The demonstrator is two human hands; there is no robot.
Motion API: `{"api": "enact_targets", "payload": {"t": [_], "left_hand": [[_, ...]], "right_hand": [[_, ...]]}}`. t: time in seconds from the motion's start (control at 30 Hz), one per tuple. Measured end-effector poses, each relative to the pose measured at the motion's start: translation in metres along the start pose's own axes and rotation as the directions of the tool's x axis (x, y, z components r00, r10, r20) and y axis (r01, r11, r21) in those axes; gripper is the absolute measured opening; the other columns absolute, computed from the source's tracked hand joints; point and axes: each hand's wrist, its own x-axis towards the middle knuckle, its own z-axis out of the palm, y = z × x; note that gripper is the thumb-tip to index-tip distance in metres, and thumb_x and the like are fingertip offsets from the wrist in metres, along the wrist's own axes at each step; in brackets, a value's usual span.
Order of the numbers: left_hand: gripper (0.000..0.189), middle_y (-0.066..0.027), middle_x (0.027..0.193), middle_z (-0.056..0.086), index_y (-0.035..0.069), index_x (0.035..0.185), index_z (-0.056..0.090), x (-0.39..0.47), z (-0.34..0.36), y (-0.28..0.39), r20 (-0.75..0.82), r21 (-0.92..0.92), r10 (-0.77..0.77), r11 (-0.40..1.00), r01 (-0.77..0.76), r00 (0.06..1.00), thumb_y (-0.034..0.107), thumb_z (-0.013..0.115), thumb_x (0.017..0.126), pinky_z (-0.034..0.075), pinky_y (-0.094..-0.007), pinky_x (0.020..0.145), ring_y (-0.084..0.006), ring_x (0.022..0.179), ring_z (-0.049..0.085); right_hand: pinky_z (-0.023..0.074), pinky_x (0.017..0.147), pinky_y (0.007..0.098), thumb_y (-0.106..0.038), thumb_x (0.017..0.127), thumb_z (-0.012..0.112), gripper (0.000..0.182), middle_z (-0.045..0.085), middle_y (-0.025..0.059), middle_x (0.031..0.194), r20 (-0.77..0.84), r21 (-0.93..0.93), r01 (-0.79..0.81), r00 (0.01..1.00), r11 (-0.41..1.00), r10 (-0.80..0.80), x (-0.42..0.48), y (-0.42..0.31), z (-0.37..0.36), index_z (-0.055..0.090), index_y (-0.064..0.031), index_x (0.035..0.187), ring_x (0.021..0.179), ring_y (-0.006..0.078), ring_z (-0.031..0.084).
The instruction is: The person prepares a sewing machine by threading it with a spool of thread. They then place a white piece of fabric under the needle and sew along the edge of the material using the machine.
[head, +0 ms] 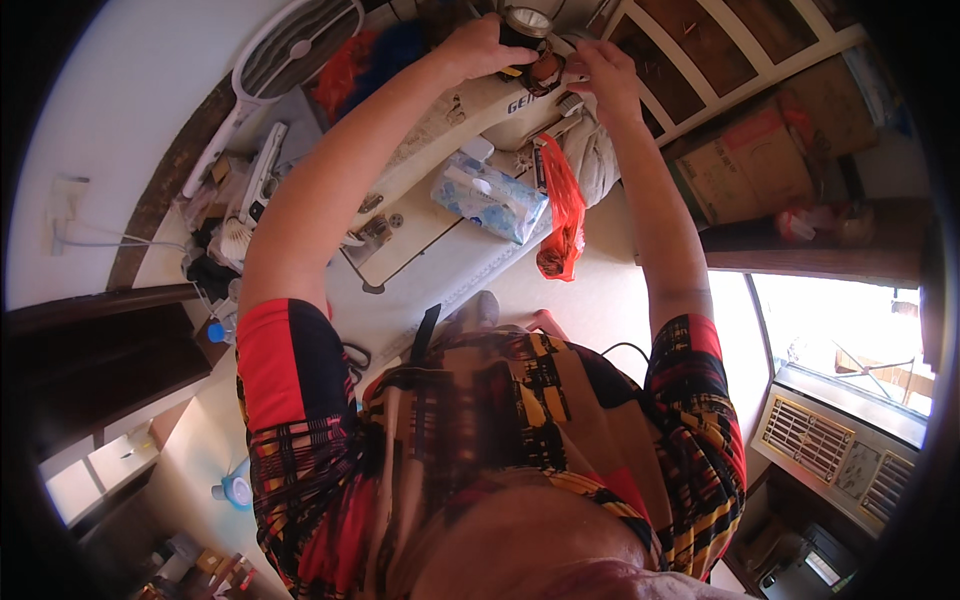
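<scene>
Both arms reach to the far end of a cream sewing machine point(427, 135) on a pale table point(420, 262). My left hand point(480, 51) is at a dark round object with a glass-like top point(527, 22), its thumb stretched across the front; whether it grips is unclear. A brown banded object point(545, 71) sits between my hands. My right hand point(609, 81) has its fingertips bent close together beside the machine's end; anything thin between them is too small to tell. Below lie a blue floral tissue pack point(487, 195) and a red plastic bag point(562, 217) hanging over the table edge.
An electric insect swatter point(292, 52) leans at the wall on the left. Scissors point(358, 356) lie near my left side. A bottle with a blue cap point(219, 332) stands at the far left. Cardboard boxes point(750, 165) fill a shelf on the right. Whitish cloth point(592, 161) bunches under my right forearm.
</scene>
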Motion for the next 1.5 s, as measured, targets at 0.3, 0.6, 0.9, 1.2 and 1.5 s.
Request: {"api": "enact_targets", "payload": {"t": [0.3, 0.6, 0.9, 1.2, 1.5], "left_hand": [[0.047, -0.0262, 0.095, 0.070, -0.004, 0.098, 0.072, 0.006, 0.018, 0.019, -0.074, -0.026, -0.134, 0.991, 0.132, 0.988, 0.039, 0.074, 0.080, 0.055, -0.0423, 0.083, -0.0383, 0.093, 0.070], [0.033, -0.0239, 0.094, 0.070, -0.005, 0.095, 0.071, 0.015, 0.027, 0.001, -0.002, -0.045, -0.170, 0.984, 0.170, 0.985, 0.024, 0.066, 0.080, 0.054, -0.0427, 0.076, -0.0378, 0.088, 0.069], [0.033, -0.0241, 0.092, 0.070, -0.005, 0.095, 0.071, -0.005, 0.012, 0.012, 0.073, -0.044, -0.132, 0.990, 0.136, 0.989, 0.023, 0.067, 0.077, 0.054, -0.0399, 0.072, -0.0328, 0.086, 0.070], [0.022, -0.0062, 0.086, 0.070, -0.002, 0.102, 0.071, -0.055, -0.070, 0.040, 0.053, -0.384, -0.109, 0.915, 0.121, 0.993, 0.016, 0.066, 0.091, 0.052, -0.0302, 0.071, -0.0152, 0.077, 0.063], [0.025, -0.0094, 0.104, 0.068, 0.001, 0.113, 0.067, -0.162, -0.153, 0.116, -0.166, -0.614, -0.222, 0.786, 0.076, 0.961, 0.016, 0.062, 0.094, 0.052, -0.0277, 0.079, -0.0156, 0.092, 0.063]], "right_hand": [[0.0519, 0.085, 0.0288, -0.030, 0.093, 0.068, 0.046, 0.067, 0.0088, 0.113, 0.200, -0.298, 0.333, 0.938, 0.894, -0.283, 0.029, -0.003, 0.016, 0.059, -0.0011, 0.127, 0.099, 0.0146, 0.063], [0.0520, 0.087, 0.0312, -0.005, 0.081, 0.073, 0.047, 0.068, 0.0075, 0.106, 0.397, -0.167, 0.514, 0.816, 0.841, -0.420, 0.042, -0.009, 0.003, 0.058, -0.0010, 0.125, 0.099, 0.0146, 0.062], [0.0509, 0.090, 0.0301, 0.006, 0.079, 0.067, 0.059, 0.065, 0.0047, 0.118, 0.517, -0.115, 0.246, 0.842, 0.963, -0.153, 0.070, -0.007, -0.004, 0.051, -0.0022, 0.136, 0.109, 0.0145, 0.059], [0.0486, 0.093, 0.0288, -0.008, 0.092, 0.066, 0.043, 0.065, 0.0073, 0.121, 0.556, -0.215, 0.485, 0.774, 0.848, -0.303, 0.090, 0.027, -0.032, 0.054, -0.0006, 0.132, 0.108, 0.0127, 0.060], [0.0529, 0.076, 0.0368, 0.000, 0.080, 0.067, 0.039, 0.066, 0.0074, 0.099, 0.203, -0.144, 0.385, 0.913, 0.912, -0.353, 0.035, -0.004, -0.007, 0.060, -0.0020, 0.119, 0.092, 0.0228, 0.065]]}}
